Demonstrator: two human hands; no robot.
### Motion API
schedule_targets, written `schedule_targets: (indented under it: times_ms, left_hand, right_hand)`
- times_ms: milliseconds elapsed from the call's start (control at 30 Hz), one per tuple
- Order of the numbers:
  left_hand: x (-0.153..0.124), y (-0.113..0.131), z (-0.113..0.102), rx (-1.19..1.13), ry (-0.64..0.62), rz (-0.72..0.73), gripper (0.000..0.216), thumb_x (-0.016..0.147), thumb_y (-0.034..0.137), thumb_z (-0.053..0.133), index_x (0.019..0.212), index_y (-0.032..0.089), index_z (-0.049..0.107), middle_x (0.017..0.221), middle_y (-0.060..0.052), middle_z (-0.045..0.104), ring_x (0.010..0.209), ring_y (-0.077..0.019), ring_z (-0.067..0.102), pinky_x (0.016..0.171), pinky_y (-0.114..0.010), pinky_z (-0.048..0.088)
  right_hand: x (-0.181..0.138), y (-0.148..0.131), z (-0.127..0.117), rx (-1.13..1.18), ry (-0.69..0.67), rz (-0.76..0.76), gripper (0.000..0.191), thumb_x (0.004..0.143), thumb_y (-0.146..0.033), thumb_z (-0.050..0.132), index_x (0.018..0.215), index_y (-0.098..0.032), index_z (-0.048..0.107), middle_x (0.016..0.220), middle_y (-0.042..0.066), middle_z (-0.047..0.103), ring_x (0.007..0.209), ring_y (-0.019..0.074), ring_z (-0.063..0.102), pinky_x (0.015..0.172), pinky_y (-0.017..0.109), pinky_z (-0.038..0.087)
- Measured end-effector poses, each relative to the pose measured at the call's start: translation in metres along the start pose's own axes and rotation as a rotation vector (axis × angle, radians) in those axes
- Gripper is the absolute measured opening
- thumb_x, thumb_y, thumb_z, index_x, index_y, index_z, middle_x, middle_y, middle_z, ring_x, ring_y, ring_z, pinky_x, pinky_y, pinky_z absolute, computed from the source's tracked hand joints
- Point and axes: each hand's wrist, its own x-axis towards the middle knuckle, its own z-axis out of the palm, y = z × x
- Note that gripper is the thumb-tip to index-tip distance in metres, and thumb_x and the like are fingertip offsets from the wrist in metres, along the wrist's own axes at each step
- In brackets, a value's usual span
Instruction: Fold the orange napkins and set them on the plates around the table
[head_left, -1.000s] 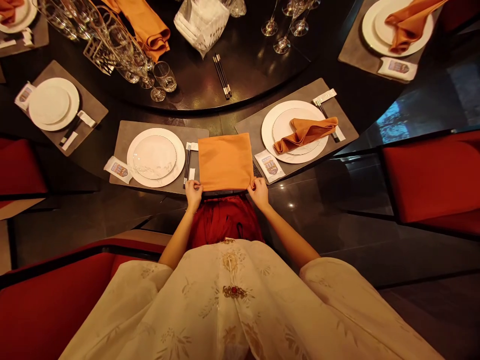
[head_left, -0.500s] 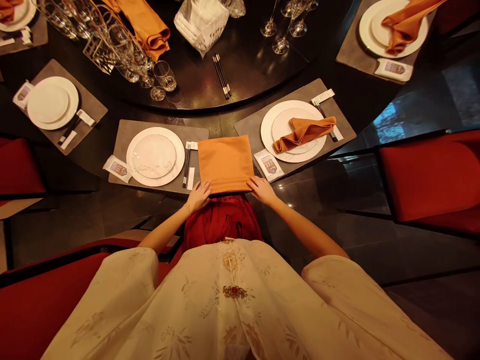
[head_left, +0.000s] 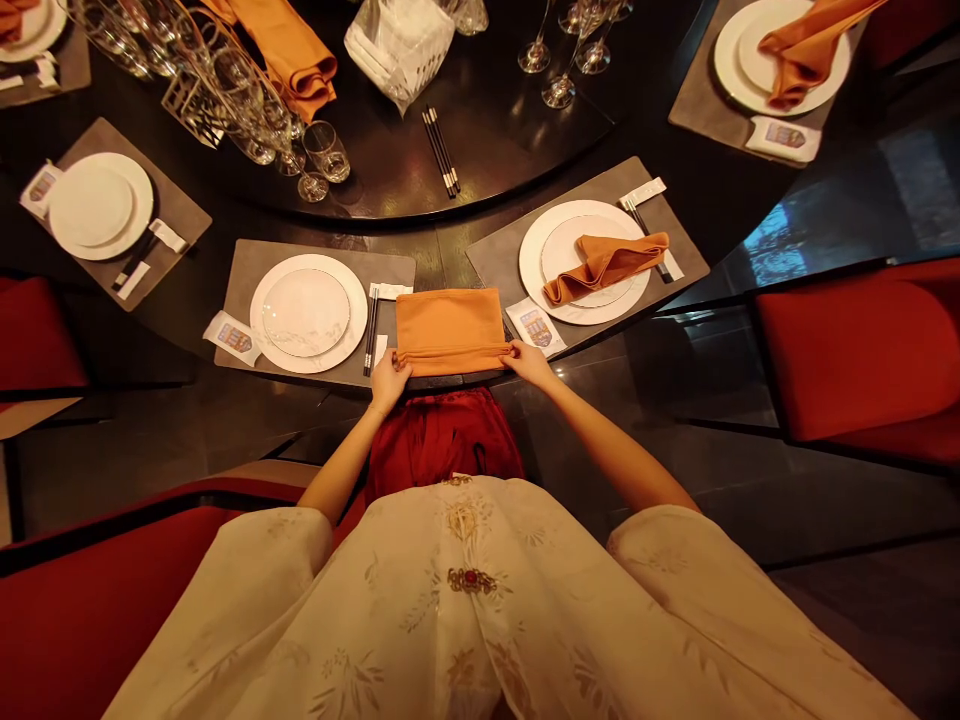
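Note:
An orange cloth napkin [head_left: 450, 318] lies at the dark table's near edge, between two place settings, with pleats along its near side. My left hand [head_left: 390, 380] pinches the left end of the pleated strip. At the opposite end, my right hand [head_left: 527, 363] pinches the same strip between thumb and fingers. Just left of the napkin are black chopsticks [head_left: 371, 330] and a stack of white plates [head_left: 306, 312] on a grey placemat [head_left: 240, 268]. To the right, a folded orange napkin [head_left: 607, 265] rests on another set of white plates [head_left: 536, 235].
A raised round turntable [head_left: 510, 160] carries several glasses [head_left: 326, 150], more orange napkins [head_left: 289, 60], a plastic-wrapped white bundle [head_left: 401, 45] and chopsticks [head_left: 441, 150]. Red chairs [head_left: 862, 360] stand around the table. Wrapped packets [head_left: 536, 328] lie beside the plates.
Both hands have gone from resting on the napkin's near corners to pinching its near edge. That edge is now gathered into pleats farther from me, and the napkin has become shorter front to back.

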Motion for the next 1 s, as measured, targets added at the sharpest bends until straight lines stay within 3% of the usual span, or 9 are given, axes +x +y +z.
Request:
schedule_targets:
  times_ms: [100,200,300,400,533,733,800,900,1000]
  left_hand:
    - [0.010,0.010,-0.002,0.087,0.002,-0.087,0.041,0.076,0.030,0.058,0.114,0.017,0.052,0.116,-0.014,0.055,0.101,-0.0261,0.056,0.081,-0.034,0.046]
    - [0.014,0.018,-0.001,0.185,-0.034,-0.083,0.035,0.076,0.027,0.057,0.109,0.016,0.054,0.113,-0.016,0.054,0.108,-0.0308,0.052,0.083,-0.039,0.046]
    - [0.015,0.023,0.002,0.197,-0.049,-0.036,0.024,0.074,0.022,0.057,0.098,0.017,0.057,0.110,-0.015,0.053,0.104,-0.0289,0.054,0.083,-0.037,0.046]
    - [0.016,0.019,0.007,0.118,-0.055,-0.044,0.021,0.071,0.021,0.059,0.091,0.018,0.054,0.101,-0.012,0.057,0.092,-0.0253,0.059,0.079,-0.034,0.046]
    - [0.019,0.003,0.013,-0.135,-0.146,-0.157,0.034,0.065,0.021,0.066,0.095,0.019,0.051,0.075,-0.001,0.060,0.075,-0.0200,0.061,0.072,-0.031,0.048]
    - [0.022,-0.007,0.011,-0.617,-0.188,-0.423,0.042,0.055,0.011,0.074,0.092,0.013,0.054,0.070,0.000,0.062,0.062,-0.0131,0.061,0.064,-0.026,0.049]
    - [0.021,0.000,0.006,-0.709,-0.147,-0.476,0.043,0.056,0.010,0.073,0.094,0.013,0.054,0.074,-0.002,0.063,0.058,-0.0116,0.060,0.060,-0.025,0.049]
    - [0.019,0.015,-0.004,-0.938,-0.106,-0.493,0.040,0.060,0.011,0.070,0.097,0.014,0.055,0.084,-0.004,0.064,0.060,-0.0101,0.062,0.056,-0.021,0.049]
    - [0.019,0.027,-0.012,-1.102,-0.139,-0.468,0.023,0.069,0.025,0.066,0.087,0.014,0.056,0.081,-0.004,0.062,0.067,-0.0113,0.064,0.057,-0.020,0.051]
  right_hand:
    - [0.007,-0.007,0.004,-0.034,0.063,0.098,0.027,0.069,-0.025,0.061,0.093,-0.017,0.055,0.076,0.000,0.061,0.070,0.0150,0.054,0.063,0.023,0.038]
    - [0.011,-0.015,0.008,-0.110,0.130,0.115,0.036,0.064,-0.024,0.063,0.098,-0.016,0.055,0.091,0.006,0.061,0.077,0.0178,0.055,0.066,0.025,0.041]
    - [0.015,-0.021,0.008,-0.179,0.116,0.154,0.030,0.062,-0.022,0.064,0.090,-0.016,0.057,0.095,0.008,0.061,0.080,0.0193,0.055,0.068,0.027,0.042]
    - [0.018,-0.023,0.006,-0.179,0.076,0.186,0.027,0.061,-0.023,0.064,0.086,-0.018,0.056,0.081,0.005,0.061,0.074,0.0187,0.055,0.065,0.026,0.042]
    - [0.018,-0.020,0.003,-0.131,0.086,0.209,0.030,0.059,-0.022,0.065,0.087,-0.018,0.056,0.075,0.002,0.061,0.069,0.0173,0.056,0.063,0.025,0.042]
    - [0.016,-0.014,0.003,0.237,-0.016,0.289,0.015,0.061,-0.017,0.059,0.077,-0.017,0.057,0.058,-0.001,0.058,0.054,0.0131,0.054,0.057,0.023,0.043]
    - [0.015,-0.012,0.006,0.382,0.062,0.237,0.009,0.062,-0.021,0.060,0.069,-0.017,0.056,0.058,-0.002,0.057,0.056,0.0130,0.053,0.058,0.024,0.044]
    - [0.013,-0.012,0.013,0.590,0.271,0.112,0.018,0.064,-0.034,0.060,0.065,-0.018,0.053,0.061,-0.002,0.055,0.063,0.0133,0.052,0.062,0.024,0.045]
    - [0.010,-0.012,0.022,0.761,0.390,0.096,0.029,0.070,-0.045,0.055,0.060,-0.019,0.046,0.059,-0.002,0.049,0.063,0.0123,0.049,0.064,0.024,0.044]
